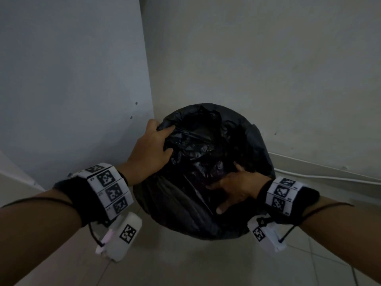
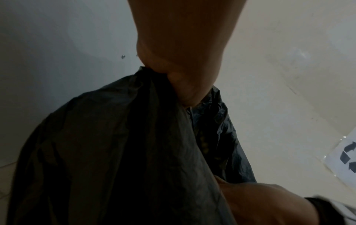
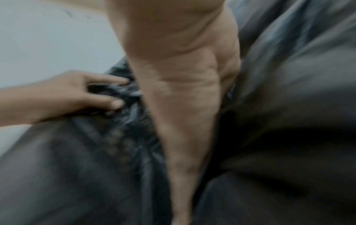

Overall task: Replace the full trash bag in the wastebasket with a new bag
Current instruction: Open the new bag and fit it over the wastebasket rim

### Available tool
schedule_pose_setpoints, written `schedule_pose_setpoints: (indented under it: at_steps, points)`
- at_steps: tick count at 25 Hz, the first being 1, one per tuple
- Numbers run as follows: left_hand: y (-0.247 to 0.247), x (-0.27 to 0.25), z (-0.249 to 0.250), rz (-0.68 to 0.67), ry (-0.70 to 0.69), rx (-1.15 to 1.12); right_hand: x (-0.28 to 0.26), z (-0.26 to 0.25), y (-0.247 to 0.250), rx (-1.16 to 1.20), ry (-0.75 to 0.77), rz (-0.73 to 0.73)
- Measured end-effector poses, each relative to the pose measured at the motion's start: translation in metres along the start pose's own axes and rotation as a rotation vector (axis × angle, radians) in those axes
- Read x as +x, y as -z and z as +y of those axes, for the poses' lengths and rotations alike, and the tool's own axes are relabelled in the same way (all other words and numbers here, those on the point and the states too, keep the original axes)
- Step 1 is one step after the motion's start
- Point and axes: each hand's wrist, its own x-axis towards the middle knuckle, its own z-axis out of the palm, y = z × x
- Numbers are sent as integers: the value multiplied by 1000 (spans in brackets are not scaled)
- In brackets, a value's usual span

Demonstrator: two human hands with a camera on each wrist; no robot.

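Note:
A black trash bag (image 1: 206,141) lines a round wastebasket standing in a corner, and its plastic hides the basket almost entirely. My left hand (image 1: 152,149) grips a bunch of the bag's rim at the far left; the left wrist view shows the plastic (image 2: 115,152) hanging from that fist (image 2: 173,68). My right hand (image 1: 233,188) is at the near right of the opening. Its fingers are tucked into a fold of the bag and its thumb lies outside. The right wrist view is blurred, with the bag (image 3: 289,106) around the hand (image 3: 183,91).
The basket sits where a grey panel (image 1: 72,79) meets a pale wall (image 1: 268,69). A white cable (image 1: 329,174) runs along the wall base on the right. Tiled floor (image 1: 185,265) lies in front. A recycling sign (image 2: 346,155) is stuck on the wall.

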Motion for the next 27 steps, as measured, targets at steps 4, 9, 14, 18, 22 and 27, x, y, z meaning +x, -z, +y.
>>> schedule_pose_setpoints:
  at_steps: [4,9,14,18,22,27]
  points:
    - [2,27,-5,-30,85,-48,-30,39,29,231,122,117]
    - [-9,50,-23,-57,264,-130,-56,56,24,345,215,243]
    - [-26,52,-28,156,440,-282,-27,60,-14,138,27,762]
    - [-36,43,-29,137,491,-290,-11,64,-15,239,-72,880]
    - [-39,24,11,366,319,-24,-10,57,-22,425,-148,972]
    - [-76,-17,76,112,-368,81,-22,13,-76,1200,-244,1231]
